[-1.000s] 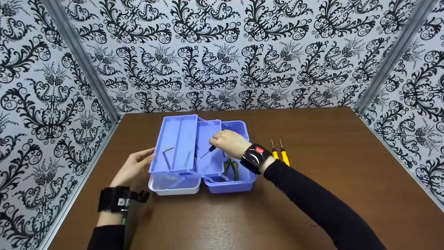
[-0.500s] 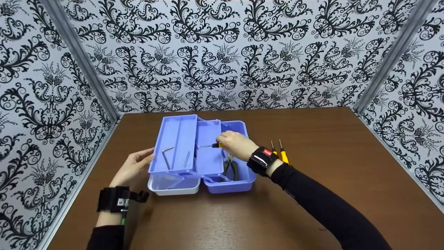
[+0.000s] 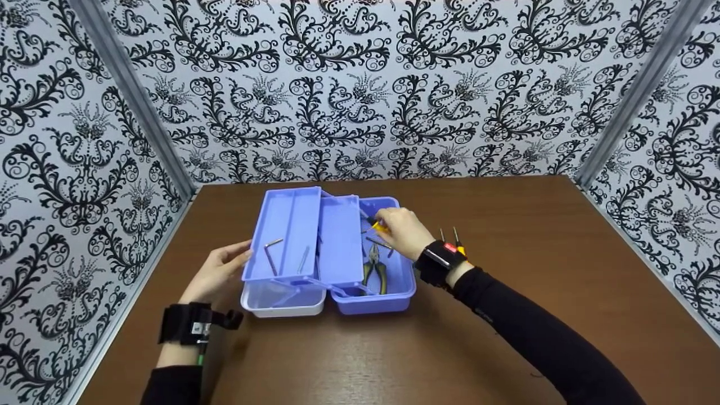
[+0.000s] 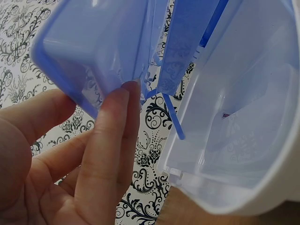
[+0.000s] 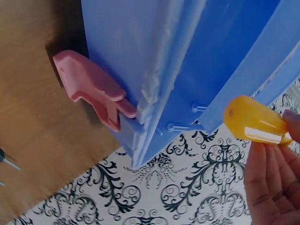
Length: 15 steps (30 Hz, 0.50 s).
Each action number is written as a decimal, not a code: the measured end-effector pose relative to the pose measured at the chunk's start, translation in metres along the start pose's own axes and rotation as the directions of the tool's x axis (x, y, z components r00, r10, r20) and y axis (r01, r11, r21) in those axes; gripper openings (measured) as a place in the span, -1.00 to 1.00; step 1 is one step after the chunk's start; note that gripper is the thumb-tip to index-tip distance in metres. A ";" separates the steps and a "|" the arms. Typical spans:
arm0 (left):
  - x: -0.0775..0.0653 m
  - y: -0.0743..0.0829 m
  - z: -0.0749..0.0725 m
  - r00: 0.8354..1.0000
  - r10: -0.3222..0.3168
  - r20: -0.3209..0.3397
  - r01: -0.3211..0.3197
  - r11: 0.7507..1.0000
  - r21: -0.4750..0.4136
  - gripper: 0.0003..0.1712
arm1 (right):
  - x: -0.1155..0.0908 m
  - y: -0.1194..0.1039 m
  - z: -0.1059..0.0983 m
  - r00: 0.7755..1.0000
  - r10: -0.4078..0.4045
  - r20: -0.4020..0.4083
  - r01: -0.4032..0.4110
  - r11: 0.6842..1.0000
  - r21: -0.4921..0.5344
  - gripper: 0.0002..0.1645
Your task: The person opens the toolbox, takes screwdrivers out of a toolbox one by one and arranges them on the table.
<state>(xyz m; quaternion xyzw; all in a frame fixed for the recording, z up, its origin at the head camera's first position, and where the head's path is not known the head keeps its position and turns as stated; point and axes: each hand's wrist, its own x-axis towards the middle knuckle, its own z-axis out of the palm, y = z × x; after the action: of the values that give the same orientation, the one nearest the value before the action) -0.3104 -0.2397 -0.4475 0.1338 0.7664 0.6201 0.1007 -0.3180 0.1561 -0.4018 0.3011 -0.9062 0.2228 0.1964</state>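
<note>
My left hand [image 3: 216, 271] grips the outer edge of the upper tray [image 3: 292, 216] of a lilac toolbox, thumb and fingertips at its corner in the left wrist view. Between thumb and fingers, my right hand [image 3: 406, 229] holds a screwdriver by its yellow handle [image 5: 258, 123], over the far part of the deep compartment [image 3: 394, 278]. Its shaft is mostly hidden in the head view. Pliers [image 3: 382, 275] with dark green handles lie in that compartment, beside a thin metal rod [image 3: 378, 242]. An L-shaped hex key [image 3: 270, 260] and a pale thin rod [image 3: 304, 260] lie in the upper tray.
Two more yellow-handled screwdrivers [image 3: 460, 247] lie on the brown table [image 3: 540, 253] right of the box, partly behind the right wrist. The whitish lid [image 3: 284, 311] sits below the upper tray. A pink latch [image 5: 91, 86] sticks out from the box's side.
My right hand has moved right with the screwdriver, from over the middle tray to over the deep compartment. The left hand stays at the tray's edge.
</note>
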 end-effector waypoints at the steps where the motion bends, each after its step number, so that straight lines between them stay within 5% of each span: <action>1: 0.000 0.000 0.000 1.000 0.001 -0.002 -0.001 1.000 0.003 -0.37 | -0.001 0.001 -0.001 1.000 0.025 -0.009 -0.025 1.000 0.008 -0.85; 15: -0.001 0.001 0.001 1.000 -0.007 -0.020 0.007 1.000 0.003 -0.38 | -0.013 0.028 -0.021 0.930 0.367 0.025 -0.368 0.928 0.052 -0.77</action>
<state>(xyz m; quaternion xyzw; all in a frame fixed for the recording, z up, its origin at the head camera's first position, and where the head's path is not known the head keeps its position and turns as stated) -0.3094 -0.2385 -0.4465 0.1252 0.7689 0.6198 0.0948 -0.3213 0.1934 -0.3988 0.1332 -0.9413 0.2787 0.1360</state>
